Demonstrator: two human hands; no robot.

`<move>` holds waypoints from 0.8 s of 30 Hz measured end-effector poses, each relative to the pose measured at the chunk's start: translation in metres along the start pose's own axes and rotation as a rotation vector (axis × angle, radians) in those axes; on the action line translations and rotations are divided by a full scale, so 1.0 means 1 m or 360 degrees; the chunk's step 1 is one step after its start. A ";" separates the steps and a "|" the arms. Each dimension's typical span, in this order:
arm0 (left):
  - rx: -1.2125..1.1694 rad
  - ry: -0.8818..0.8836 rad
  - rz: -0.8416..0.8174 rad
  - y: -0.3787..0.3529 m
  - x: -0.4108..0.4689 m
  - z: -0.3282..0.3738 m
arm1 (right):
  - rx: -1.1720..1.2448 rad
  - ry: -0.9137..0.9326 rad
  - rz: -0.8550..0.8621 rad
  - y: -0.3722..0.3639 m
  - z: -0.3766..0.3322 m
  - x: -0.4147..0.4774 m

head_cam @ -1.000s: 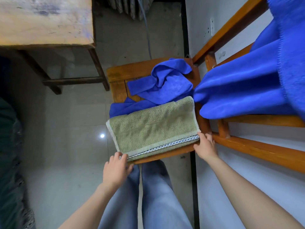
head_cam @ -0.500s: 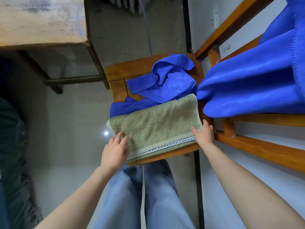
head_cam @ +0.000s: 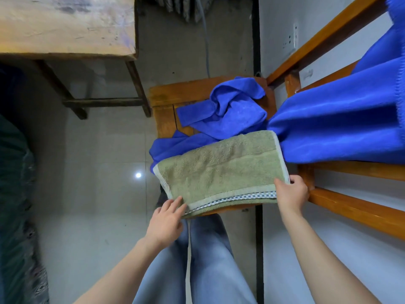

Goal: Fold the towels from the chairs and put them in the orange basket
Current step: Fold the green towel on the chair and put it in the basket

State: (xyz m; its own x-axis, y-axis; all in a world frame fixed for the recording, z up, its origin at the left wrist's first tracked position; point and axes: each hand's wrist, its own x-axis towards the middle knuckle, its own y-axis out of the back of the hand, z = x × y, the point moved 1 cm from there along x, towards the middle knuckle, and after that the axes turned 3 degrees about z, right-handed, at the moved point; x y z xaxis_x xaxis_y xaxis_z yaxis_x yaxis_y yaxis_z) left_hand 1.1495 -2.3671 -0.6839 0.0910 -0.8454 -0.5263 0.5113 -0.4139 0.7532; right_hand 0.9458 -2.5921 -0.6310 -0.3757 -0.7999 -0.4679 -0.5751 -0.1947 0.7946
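Grey tiled floor (head_cam: 98,172), wooden chair seat (head_cam: 164,110) mid-frame. Green towel (head_cam: 219,170) lies folded flat on the near part of the seat, its checked border along the front edge and partly overhanging it

Left hand (head_cam: 165,220): fingers straight and close together, laid flat on the near left corner, not gripping. Right hand (head_cam: 291,191): pinches the near right corner, thumb on top, fingers curled round the edge

Risks, as judged:
- only one corner is really gripped, so a lift or a further fold could let the layers slip apart and skew
- the front overhang means a pull toward the person could drag the towel off onto the floor
- the green towel sits on the crumpled blue towel (head_cam: 232,110); the uneven base could wrinkle the fold, or the blue one could drag along

Around: big blue towel (head_cam: 339,128) hangs over the orange wooden frame (head_cam: 350,207) on the right and touches the green towel's far right corner, so it could snag. Wooden table (head_cam: 65,25) far left, well apart. Jeans (head_cam: 208,260) just below the seat edge. Orange basket not in view, so the carry path cannot be judged
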 end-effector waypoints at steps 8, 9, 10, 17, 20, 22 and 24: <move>-0.0317 0.0167 0.0230 0.001 0.006 0.014 | -0.0118 0.0334 0.0069 0.006 0.017 -0.025; -0.0481 0.0303 0.0337 0.005 0.008 0.013 | -0.0128 0.0438 0.0111 0.001 0.013 -0.033; -0.0660 0.0476 0.0379 0.010 0.009 0.011 | -0.0112 0.0583 0.0144 -0.004 0.008 -0.043; -0.2041 0.1328 0.0510 0.068 0.035 -0.009 | -0.0096 0.1612 -0.0249 -0.054 -0.007 -0.122; -0.2191 0.1314 0.0353 0.079 0.044 -0.015 | -0.0348 0.1664 -0.0602 -0.072 -0.001 -0.133; -0.2276 0.1325 0.0326 0.082 0.049 -0.015 | -0.0502 0.1571 -0.0827 -0.080 0.000 -0.133; -0.2342 0.1350 0.0351 0.082 0.051 -0.015 | -0.0622 0.1485 -0.1010 -0.084 -0.002 -0.131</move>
State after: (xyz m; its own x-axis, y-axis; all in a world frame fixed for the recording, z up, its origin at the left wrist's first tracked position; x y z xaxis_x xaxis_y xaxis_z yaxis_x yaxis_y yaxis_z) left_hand 1.2092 -2.4391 -0.6551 0.4075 -0.2363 -0.8821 0.6796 0.7237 0.1201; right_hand 1.0447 -2.4719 -0.6361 0.6617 -0.5708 -0.4861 -0.1464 -0.7343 0.6629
